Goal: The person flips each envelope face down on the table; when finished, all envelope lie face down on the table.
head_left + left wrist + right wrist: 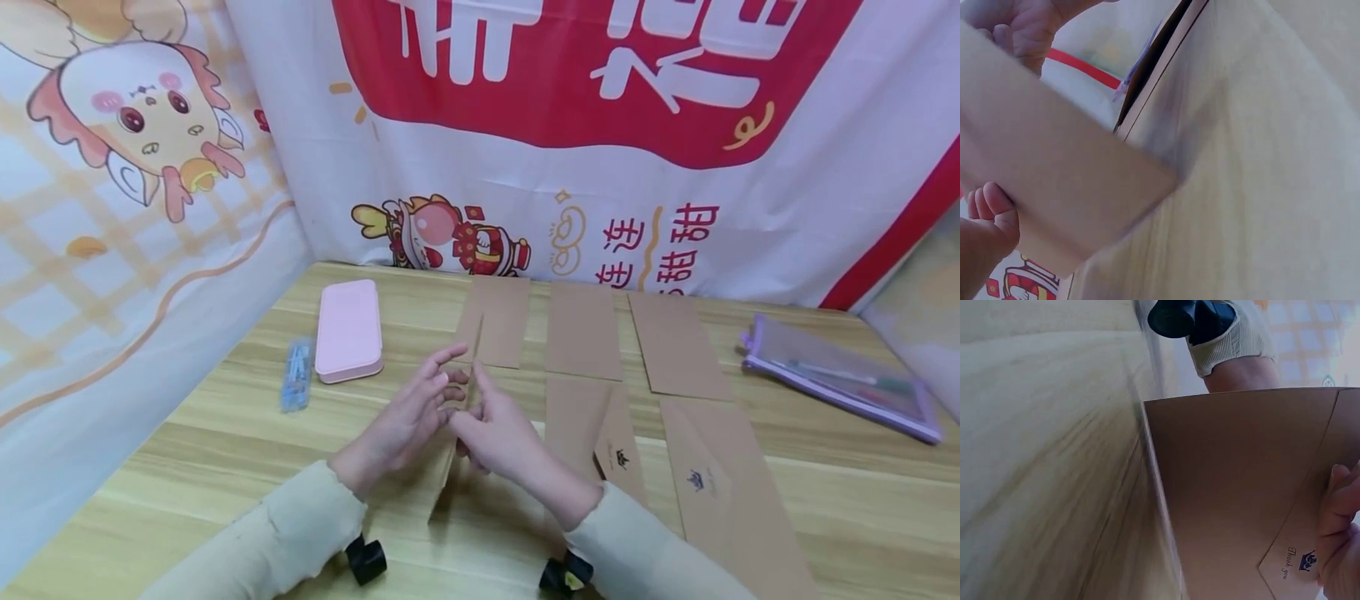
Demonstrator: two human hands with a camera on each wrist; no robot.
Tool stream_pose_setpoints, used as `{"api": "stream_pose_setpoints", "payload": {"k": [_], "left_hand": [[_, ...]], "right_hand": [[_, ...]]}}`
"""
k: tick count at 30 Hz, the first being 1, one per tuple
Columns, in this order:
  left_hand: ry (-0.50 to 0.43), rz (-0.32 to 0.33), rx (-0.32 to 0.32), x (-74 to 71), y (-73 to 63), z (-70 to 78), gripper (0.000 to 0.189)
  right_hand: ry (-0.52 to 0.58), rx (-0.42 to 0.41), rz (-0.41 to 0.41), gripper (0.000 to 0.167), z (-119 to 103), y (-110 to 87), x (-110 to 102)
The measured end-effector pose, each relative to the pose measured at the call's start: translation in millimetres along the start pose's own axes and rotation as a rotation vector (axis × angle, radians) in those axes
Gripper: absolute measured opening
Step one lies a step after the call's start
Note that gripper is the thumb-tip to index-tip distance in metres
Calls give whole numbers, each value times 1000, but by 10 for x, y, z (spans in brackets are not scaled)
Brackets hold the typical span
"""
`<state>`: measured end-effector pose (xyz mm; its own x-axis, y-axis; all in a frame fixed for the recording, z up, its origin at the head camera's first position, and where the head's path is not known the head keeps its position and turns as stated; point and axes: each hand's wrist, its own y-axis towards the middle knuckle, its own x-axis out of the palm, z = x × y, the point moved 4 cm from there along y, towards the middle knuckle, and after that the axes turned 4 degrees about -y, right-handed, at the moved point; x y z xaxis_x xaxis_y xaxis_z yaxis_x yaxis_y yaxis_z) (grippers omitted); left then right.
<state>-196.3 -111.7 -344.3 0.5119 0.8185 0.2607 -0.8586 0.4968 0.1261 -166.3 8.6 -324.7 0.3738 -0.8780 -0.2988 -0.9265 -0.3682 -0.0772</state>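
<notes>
Head view: a wood-grain table [247, 467], backed along its far edge by a white-and-red hanging [562, 108], screened along its left edge by a checked cloth [45, 275]. Near the far left corner, a pink case [349, 329] beside a blue packet [297, 375]; near the right edge, a purple pouch [840, 379]. Along the far edge, three envelopes [583, 329]; closer in, right of the middle, two nearer envelopes [720, 483], one partly covered by the right arm, one cut off below. Upright left of the middle, a held envelope [446, 492], almost edge-on. Against it, the left hand [405, 412], with fingers bent and apart; cannot tell whether clamped. Opposite, the right hand [502, 429], with thumb and fingers clamped on the envelope. Out of frame: the table's near edge.

Left wrist view: table at right, blurred; right hand half hidden behind the envelope.

Right wrist view: on the envelope, a crown print [1307, 560]; behind, a sleeve [1235, 344] and a cut-off black device [1175, 315]. Right hand cropped too.
</notes>
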Motion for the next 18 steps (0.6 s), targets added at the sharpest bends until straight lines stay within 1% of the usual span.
{"api": "stream_pose_setpoints", "payload": {"k": [3, 5, 6, 8, 10, 11, 13, 15, 16, 18], "left_hand": [[22, 11, -27, 10, 15, 38, 52], [52, 45, -25, -27, 14, 114, 51], [58, 74, -16, -63, 7, 165, 51], [58, 153, 14, -164, -20, 280, 46], [52, 249, 43, -285, -66, 380, 37], [46, 300, 44, -346, -97, 409, 33], [40, 388, 16, -449, -163, 418, 23], [44, 452, -37, -521, -234, 376, 19], [43, 472, -66, -541, -269, 341, 19], [40, 476, -110, -550, -320, 261, 25]], "right_hand": [[-2, 2, 47, 84, 36, -24, -76], [37, -3, 68, 84, 66, -30, -122], [64, -7, 70, 84, 81, -31, -141], [109, -21, 69, 82, 111, -29, -175], [148, -31, 66, 81, 138, -25, -204], [159, -34, 69, 79, 154, -24, -218], [190, -31, 75, 77, 193, -22, -239], [233, -24, 85, 76, 230, -19, -253], [252, -23, 85, 75, 250, -17, -256], [297, -17, 85, 74, 287, -11, -256]]}}
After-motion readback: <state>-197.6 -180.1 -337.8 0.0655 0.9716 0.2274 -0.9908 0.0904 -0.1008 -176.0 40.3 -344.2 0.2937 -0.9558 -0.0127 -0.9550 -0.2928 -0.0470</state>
